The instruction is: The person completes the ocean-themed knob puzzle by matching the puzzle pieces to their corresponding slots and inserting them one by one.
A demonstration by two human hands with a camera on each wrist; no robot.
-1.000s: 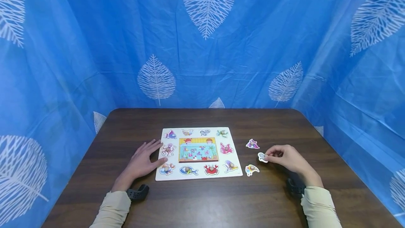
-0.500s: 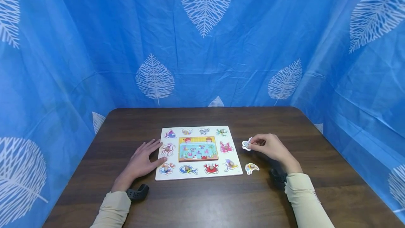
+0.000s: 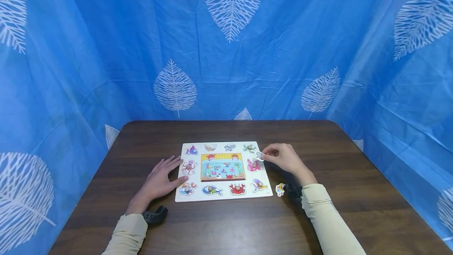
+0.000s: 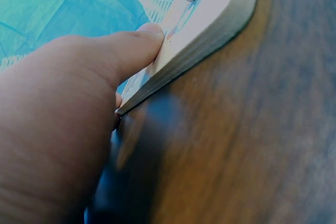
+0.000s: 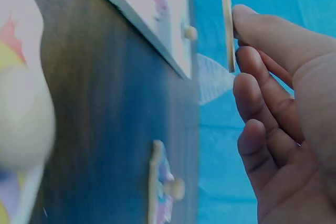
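A wooden peg puzzle board (image 3: pixel 226 198) with sea-animal pictures lies flat on the table. My left hand (image 3: pixel 159 182) rests on its left edge, fingers spread, with the thumb (image 4: pixel 139 45) on the board's face in the left wrist view. My right hand (image 3: pixel 286 160) pinches a small whitish-grey puzzle piece (image 3: pixel 259 156) between thumb and fingers, over the board's upper right edge. Seen edge-on in the right wrist view, this thin piece (image 5: pixel 228 27) is above the table. Its knob is hidden by the fingers.
A loose yellow-and-white puzzle piece (image 3: pixel 280 189) lies right of the board, by the right wrist strap. Another loose piece, purple with a knob (image 5: pixel 165 187), shows in the right wrist view. Blue cloth (image 3: pixel 226 70) hangs behind the dark wooden table (image 3: pixel 226 227).
My right hand has carried the grey piece left and away from me, past the loose pieces to the board's right edge. The left hand has stayed in place.
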